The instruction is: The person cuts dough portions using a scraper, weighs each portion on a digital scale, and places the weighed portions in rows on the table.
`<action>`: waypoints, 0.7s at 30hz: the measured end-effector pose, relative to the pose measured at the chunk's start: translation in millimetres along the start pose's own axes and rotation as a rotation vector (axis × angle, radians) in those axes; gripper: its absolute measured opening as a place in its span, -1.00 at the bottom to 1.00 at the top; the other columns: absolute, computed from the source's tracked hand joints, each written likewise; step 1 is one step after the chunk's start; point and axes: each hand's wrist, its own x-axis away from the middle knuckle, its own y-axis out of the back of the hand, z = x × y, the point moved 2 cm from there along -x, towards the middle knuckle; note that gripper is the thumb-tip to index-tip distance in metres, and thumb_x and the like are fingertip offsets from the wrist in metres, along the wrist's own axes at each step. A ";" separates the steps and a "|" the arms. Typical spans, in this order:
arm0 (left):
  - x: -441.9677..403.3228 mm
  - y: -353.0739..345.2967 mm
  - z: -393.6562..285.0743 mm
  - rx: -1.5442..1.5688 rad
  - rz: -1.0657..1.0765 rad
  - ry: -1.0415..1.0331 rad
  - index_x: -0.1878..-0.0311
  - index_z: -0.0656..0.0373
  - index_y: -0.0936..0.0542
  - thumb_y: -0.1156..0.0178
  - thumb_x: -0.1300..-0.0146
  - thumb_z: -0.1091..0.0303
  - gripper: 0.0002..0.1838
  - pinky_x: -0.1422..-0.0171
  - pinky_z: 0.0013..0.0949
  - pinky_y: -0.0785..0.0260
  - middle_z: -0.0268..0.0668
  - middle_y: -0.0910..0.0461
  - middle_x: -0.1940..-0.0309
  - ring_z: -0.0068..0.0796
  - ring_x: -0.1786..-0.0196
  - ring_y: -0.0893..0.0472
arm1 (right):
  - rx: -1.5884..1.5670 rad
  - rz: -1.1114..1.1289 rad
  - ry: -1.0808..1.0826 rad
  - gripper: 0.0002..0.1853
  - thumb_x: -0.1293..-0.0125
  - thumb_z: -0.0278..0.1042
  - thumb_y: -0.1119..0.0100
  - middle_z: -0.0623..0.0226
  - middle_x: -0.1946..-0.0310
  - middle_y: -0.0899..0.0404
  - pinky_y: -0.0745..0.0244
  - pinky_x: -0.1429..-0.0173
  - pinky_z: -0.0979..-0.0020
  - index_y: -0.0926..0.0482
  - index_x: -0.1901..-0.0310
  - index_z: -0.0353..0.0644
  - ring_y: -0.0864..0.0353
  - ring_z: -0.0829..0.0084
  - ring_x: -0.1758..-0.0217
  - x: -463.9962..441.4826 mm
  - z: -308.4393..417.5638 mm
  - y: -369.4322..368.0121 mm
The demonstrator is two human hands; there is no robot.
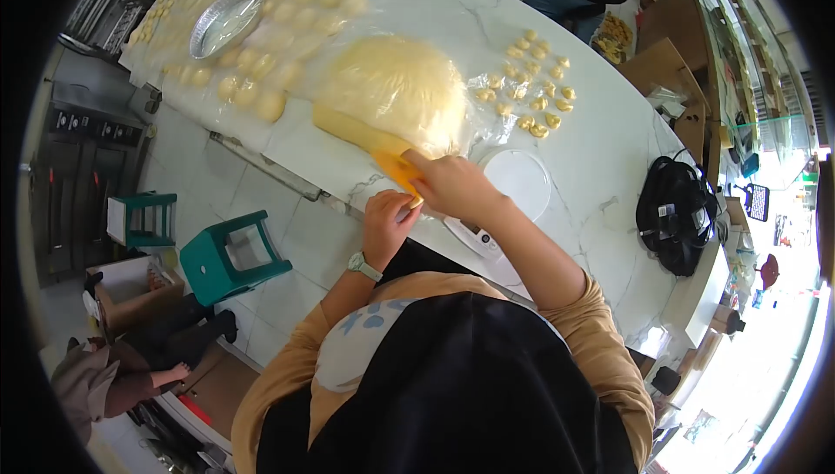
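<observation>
My right hand grips a flat orange dough scraper beside the near edge of a large slab of pale yellow dough. Clear plastic film covers most of that slab. Closed just below the scraper, my left hand has a small piece of dough at its fingertips. A white kitchen scale stands right of my right hand, its round plate partly behind my forearm.
Dough balls lie under plastic at the far left, with a foil tray on top. Small dough pieces sit at right. A black bag rests near the right edge. Green stools and another person are at left.
</observation>
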 end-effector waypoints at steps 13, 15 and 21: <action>-72.8 -31.1 -61.3 0.524 0.308 0.103 0.11 0.28 -0.61 -0.28 -0.23 0.53 -0.83 0.03 -0.35 -0.50 -0.13 -0.63 0.20 -0.31 0.09 -0.62 | -0.638 -1.298 -0.301 -0.60 -0.35 -0.40 -0.24 0.13 0.12 -0.61 -0.58 0.10 0.45 -0.35 -0.12 -0.33 -0.66 0.40 0.13 117.7 -62.1 15.9; -80.4 -55.3 -77.9 0.596 0.369 0.046 0.06 0.27 -0.62 -0.23 -0.27 0.51 -0.82 -0.01 -0.34 -0.50 -0.13 -0.64 0.09 -0.28 0.03 -0.64 | -0.514 -1.361 -0.358 -0.56 -0.34 -0.34 -0.26 0.13 0.08 -0.59 -0.55 0.03 0.42 -0.35 -0.15 -0.33 -0.62 0.40 0.06 138.8 -75.7 21.9; -68.8 -43.9 -60.6 0.429 0.205 -0.056 0.12 0.28 -0.65 -0.20 -0.33 0.43 -0.84 0.11 -0.39 -0.49 -0.16 -0.68 0.20 -0.27 0.22 -0.65 | -0.396 -1.436 -0.493 -0.50 -0.33 -0.25 -0.27 0.15 0.04 -0.56 -0.49 -0.06 0.38 -0.34 -0.17 -0.31 -0.57 0.37 0.02 173.7 -79.1 13.9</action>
